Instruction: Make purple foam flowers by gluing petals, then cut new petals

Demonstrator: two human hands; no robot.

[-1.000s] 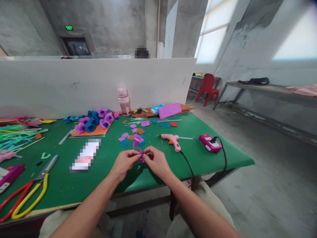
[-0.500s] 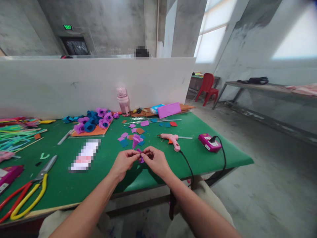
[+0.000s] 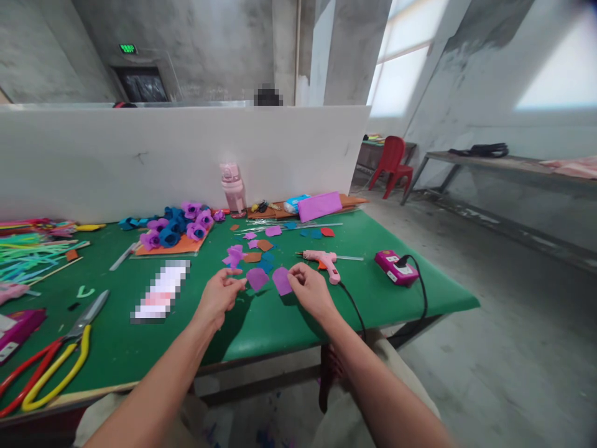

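My right hand (image 3: pixel 311 287) is closed, with thumb and index finger pinching the edge of a purple paper petal (image 3: pixel 281 282). To the left of it my left hand (image 3: pixel 220 297) is open, fingers apart. Its fingertips come right up to a second purple petal (image 3: pixel 257 280); I cannot tell whether they touch it. Just beyond the left hand sits a purple paper flower (image 3: pixel 235 256). Brown petals (image 3: pixel 252 256) and blue petals (image 3: pixel 266 266) lie scattered behind, on the green tabletop (image 3: pixel 252 339).
A pink glue gun (image 3: pixel 321 258) lies to the right, its cord trailing off the front edge. A magenta power box (image 3: pixel 396 269) is beyond it. Purple and blue flowers (image 3: pixel 177 228) rest at back left. Red-and-yellow-handled shears (image 3: pixel 77 345) lie front left; a pink bottle (image 3: pixel 233 194) stands behind.
My hands have moved apart from their shared pinch on purple paper. Two separate petals now show, one in my right hand. The purple flower sits further left.
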